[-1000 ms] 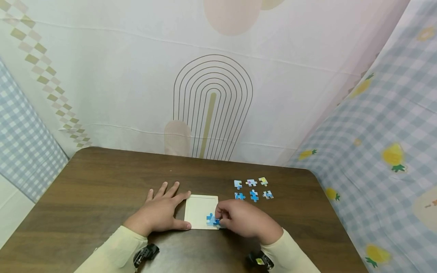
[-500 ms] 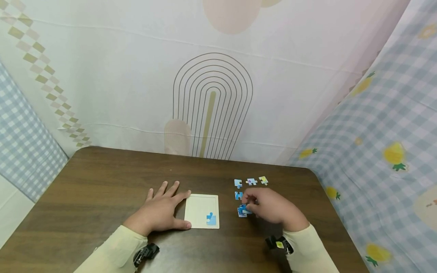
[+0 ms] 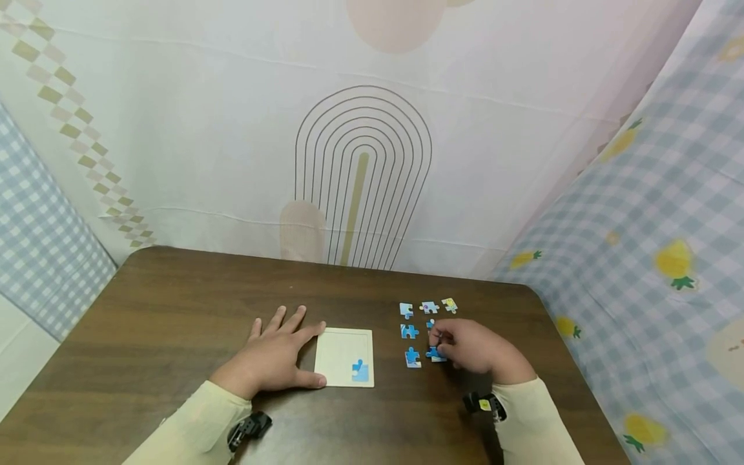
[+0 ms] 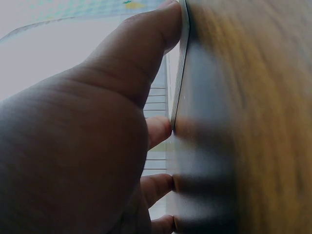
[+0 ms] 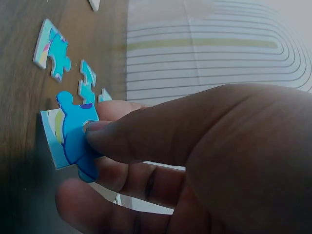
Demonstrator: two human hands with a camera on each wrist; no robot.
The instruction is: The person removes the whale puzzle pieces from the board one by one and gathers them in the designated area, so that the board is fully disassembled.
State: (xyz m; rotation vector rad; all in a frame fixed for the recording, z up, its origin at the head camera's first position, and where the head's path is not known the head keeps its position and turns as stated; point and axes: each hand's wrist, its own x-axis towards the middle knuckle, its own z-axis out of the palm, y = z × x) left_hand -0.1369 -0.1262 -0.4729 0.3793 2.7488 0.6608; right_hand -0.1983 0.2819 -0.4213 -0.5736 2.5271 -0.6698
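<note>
My right hand [image 3: 476, 349] pinches a blue jigsaw puzzle piece [image 5: 73, 131] between thumb and fingers, low over the table beside the loose pieces. In the right wrist view the thumb lies across the picture side of this piece. My left hand [image 3: 267, 358] is spread on the table, its thumb and index fingertip touching the left edge of a pale square puzzle tray [image 3: 334, 352]. One light-blue piece [image 3: 361, 372] sits in the tray's lower right corner. Left of the pinched piece, another blue piece [image 3: 413, 358] lies on the table.
Farther back are several loose puzzle pieces: a blue one [image 3: 409, 331], one partly behind my right hand [image 3: 430, 323], and a back row ending in a yellowish piece [image 3: 449, 305]. A patterned cloth [image 3: 232, 161] hangs behind the brown table [image 3: 203, 290].
My right hand has moved right, from the tray's lower right corner to the loose pieces. A blue piece now lies uncovered on the table nearby. My left hand has stayed by the tray.
</note>
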